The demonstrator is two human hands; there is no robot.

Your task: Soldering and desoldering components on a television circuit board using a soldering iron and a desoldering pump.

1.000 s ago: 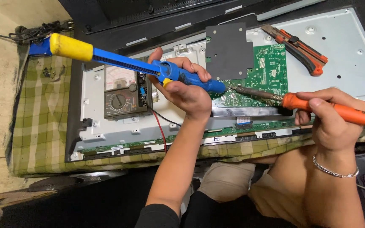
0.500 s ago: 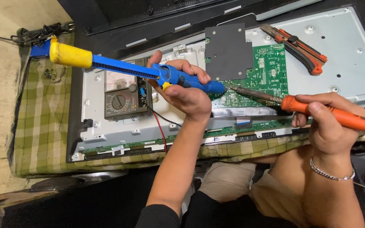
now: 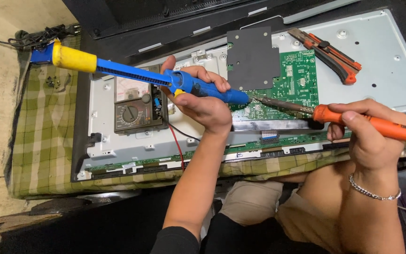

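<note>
1. A flat-panel television chassis (image 3: 391, 56) of pale grey stamped sheet metal lies face down, filling most of the view, with a black plastic frame around it.
2. Under it is spread a green and cream checked cloth (image 3: 43, 150), soft and creased, on a bare beige floor.
3. A green circuit board (image 3: 301, 80), densely printed and studded with small parts, sits near the middle of the chassis; a matte black square plate (image 3: 252, 56) covers its left portion.
4. A blue plastic desoldering pump (image 3: 132, 73) with a yellow plunger knob runs aslant from upper left down to the board. The left hand (image 3: 203, 101) is wrapped around its barrel, fingers curled over the top; its nozzle meets the board's lower left edge.
5. An orange-handled soldering iron (image 3: 367, 123) with a dark metal shaft comes from the right. The right hand (image 3: 367, 136) pinches the handle pen-fashion; the tip lies just beside the pump's nozzle.
6. An analogue multimeter (image 3: 135, 108), dark with a round dial, rests on the chassis, partly behind the pump; red and black leads trail from it.
7. An orange and black utility knife (image 3: 327, 54) lies on the metal at upper right.
8. A silver chain bracelet (image 3: 374, 187) circles the right wrist.
</note>
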